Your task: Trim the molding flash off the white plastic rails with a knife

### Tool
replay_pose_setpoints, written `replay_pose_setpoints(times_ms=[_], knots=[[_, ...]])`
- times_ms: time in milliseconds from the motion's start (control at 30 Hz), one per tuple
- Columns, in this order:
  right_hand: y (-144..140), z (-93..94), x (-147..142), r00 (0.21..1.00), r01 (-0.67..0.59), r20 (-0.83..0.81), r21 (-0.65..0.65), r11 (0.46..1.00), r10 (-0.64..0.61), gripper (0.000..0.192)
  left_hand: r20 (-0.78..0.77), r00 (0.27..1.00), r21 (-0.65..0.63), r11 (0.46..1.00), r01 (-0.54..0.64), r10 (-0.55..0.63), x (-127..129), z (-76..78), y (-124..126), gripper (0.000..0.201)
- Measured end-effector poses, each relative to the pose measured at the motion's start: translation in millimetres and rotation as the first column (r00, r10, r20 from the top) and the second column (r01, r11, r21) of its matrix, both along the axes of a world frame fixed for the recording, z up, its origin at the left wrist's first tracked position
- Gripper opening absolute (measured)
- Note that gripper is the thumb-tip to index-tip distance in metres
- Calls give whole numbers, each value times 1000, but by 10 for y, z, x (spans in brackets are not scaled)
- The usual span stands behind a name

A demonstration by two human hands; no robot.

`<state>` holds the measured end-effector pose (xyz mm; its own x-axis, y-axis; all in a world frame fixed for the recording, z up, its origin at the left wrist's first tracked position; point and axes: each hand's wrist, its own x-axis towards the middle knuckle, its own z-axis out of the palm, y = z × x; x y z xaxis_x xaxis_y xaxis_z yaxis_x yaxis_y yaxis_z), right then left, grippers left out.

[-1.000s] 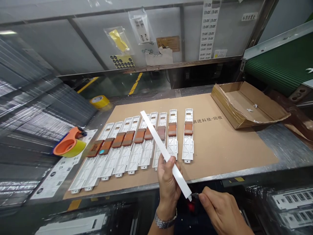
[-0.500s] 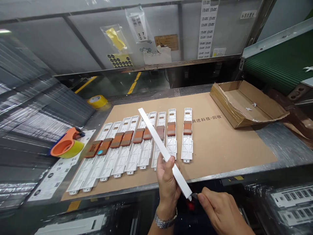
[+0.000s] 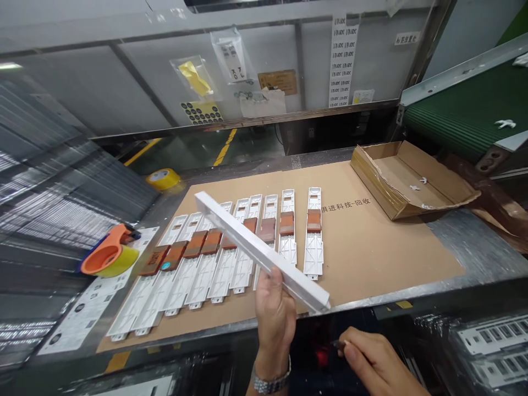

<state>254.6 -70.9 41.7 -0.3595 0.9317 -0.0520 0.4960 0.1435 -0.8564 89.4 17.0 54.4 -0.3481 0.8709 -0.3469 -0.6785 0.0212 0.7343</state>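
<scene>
1. Here's the left hand [image 3: 275,308], a silver metal watch band [image 3: 272,382] at its wrist, gripping a long, narrow white plastic strip [image 3: 264,254] between thumb and fingers, nearer its lower-right end.

2. The strip hangs aslant above the bench [image 3: 474,242]: its far end points up and left over a row of ribbed white plastic channels [image 3: 313,253], and its near end reaches about the bench's front edge.

3. Over to the right hand [image 3: 371,357], fingers curled and thumb pinching a small, dark, slim tool [image 3: 337,344]; too small to say what kind. The tool's tip stands apart from the strip, just below its near end.

4. How does that strip handle? Light, I'd judge, since one hand carries it; fairly stiff, for it shows no sag. The smooth face looks a bit slippery, and the thin end details could snap if forced.

5. Best hold, I'd say: across both long edges, closer to the middle for balance, fingers clear of the near end where the tool is.

6. Below, the channels lie side by side on a flat brown cardboard sheet [image 3: 371,247], reddish-brown blocks [image 3: 314,220] resting across them, and a shallow, lidless cardboard box [image 3: 375,187] sits to the right.
</scene>
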Motion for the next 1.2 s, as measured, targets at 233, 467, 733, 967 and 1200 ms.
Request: replay_pose_setpoints(times_ms=[233, 467, 733, 967, 1200], knots=[[-14, -121, 101, 991, 123, -60, 19, 992, -122, 34, 306, 949, -56, 997, -56, 71, -108, 102, -17, 53], [91, -171, -70, 991, 134, -28, 350, 927, -133, 32, 44, 999, -20, 999, -31, 32, -54, 48, -146, 80], [100, -204, -131, 970, 116, 96, 621, 775, -221, 31, -179, 980, 48, 996, -81, 88, -31, -16, -183, 96], [119, -159, -183, 951, 111, 137, 684, 721, -277, 26, -242, 966, 69, 995, -77, 92, -37, -46, -199, 91], [121, -168, -190, 937, 127, 141, 715, 687, -320, 27, -225, 969, 80, 993, -84, 100, -15, -8, -173, 96]])
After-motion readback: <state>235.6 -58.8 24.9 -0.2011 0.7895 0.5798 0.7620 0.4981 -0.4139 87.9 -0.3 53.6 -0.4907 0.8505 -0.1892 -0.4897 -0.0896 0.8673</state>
